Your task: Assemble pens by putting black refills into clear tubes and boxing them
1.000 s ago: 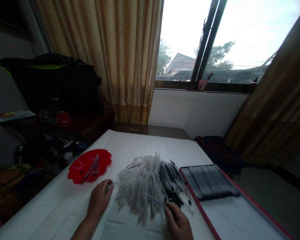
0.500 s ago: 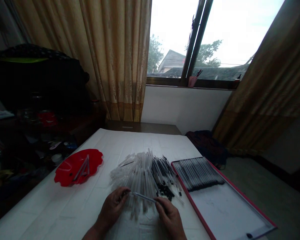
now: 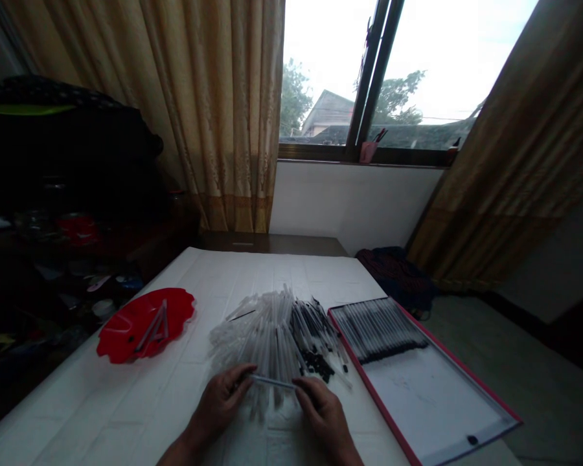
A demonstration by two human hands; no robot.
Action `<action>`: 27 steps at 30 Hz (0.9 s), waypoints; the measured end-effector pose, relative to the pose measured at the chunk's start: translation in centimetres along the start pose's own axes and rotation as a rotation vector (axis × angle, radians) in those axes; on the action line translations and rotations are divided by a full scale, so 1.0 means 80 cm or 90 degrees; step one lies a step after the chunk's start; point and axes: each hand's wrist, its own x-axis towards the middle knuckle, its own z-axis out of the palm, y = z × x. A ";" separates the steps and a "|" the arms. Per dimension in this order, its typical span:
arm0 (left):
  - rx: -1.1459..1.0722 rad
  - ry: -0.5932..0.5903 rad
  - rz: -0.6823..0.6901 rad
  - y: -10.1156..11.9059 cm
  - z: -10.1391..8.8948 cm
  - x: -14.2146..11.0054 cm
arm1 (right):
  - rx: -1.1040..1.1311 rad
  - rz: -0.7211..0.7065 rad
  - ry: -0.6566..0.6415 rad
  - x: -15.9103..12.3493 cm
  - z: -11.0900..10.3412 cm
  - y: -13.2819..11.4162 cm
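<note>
A slim, greyish pen (image 3: pixel 273 382) lies crosswise between my two hands. My left hand (image 3: pixel 226 395) pinches its left end, and the fingertips of my right hand (image 3: pixel 320 404) grip the right end. Just beyond it is a loose pile of clear pen barrels (image 3: pixel 272 330). Dark pen refills (image 3: pixel 315 323) fan out on the pile's right side, with small black caps (image 3: pixel 320 366) heaped below them. Farther right, a red-edged whiteboard (image 3: pixel 418 401) bears a neat row of pens (image 3: pixel 381 327) with black ends.
A red scalloped plate (image 3: pixel 119 323) holding a few thin pieces sits on the left of the white table (image 3: pixel 140 401). Dark, cluttered shelves (image 3: pixel 102 285) stand beyond the left edge. Dark cloth (image 3: pixel 393 275) lies behind the whiteboard, below the window.
My left fingers have closed in on the pen's left end, which showed a little free before. The pen lies more level now. The view has shifted slightly.
</note>
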 end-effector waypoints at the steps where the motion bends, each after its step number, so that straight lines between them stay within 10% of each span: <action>1: -0.008 -0.021 -0.009 0.002 0.000 0.001 | -0.007 -0.001 -0.017 0.001 -0.003 -0.002; 7: -0.141 -0.136 -0.129 0.004 0.019 -0.005 | -0.118 -0.006 -0.163 0.005 -0.027 -0.013; 14: -0.244 -0.034 -0.217 0.003 0.059 -0.005 | -0.138 0.000 -0.164 0.006 -0.038 -0.007; 27: -0.226 -0.065 -0.244 -0.002 0.060 -0.007 | -0.181 -0.030 -0.182 0.007 -0.033 -0.006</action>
